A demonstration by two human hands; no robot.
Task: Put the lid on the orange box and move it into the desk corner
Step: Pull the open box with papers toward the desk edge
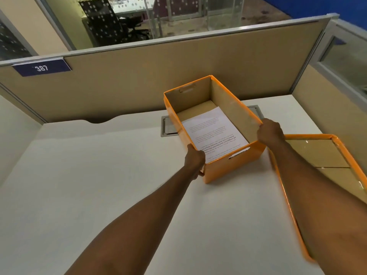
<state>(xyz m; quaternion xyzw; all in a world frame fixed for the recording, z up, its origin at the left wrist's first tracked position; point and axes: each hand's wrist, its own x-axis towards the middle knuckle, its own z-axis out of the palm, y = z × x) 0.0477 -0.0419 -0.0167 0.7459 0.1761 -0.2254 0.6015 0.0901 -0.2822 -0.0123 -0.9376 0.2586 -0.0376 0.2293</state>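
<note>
An orange box (234, 165) stands uncovered on the white desk (99, 195), its brown inside showing a printed sheet of paper (214, 130) on the bottom. My left hand (194, 161) grips the near left corner of the box rim. My right hand (270, 132) grips the near right corner of the rim. The orange lid (325, 155) lies upside down on the desk to the right of the box, partly under my right forearm.
Beige partition walls (139, 82) close the desk at the back and on the right, meeting in the far right corner. A metal cable hatch (166, 126) sits in the desk behind the box. A blue plate marked 387 (41, 68) hangs at the left.
</note>
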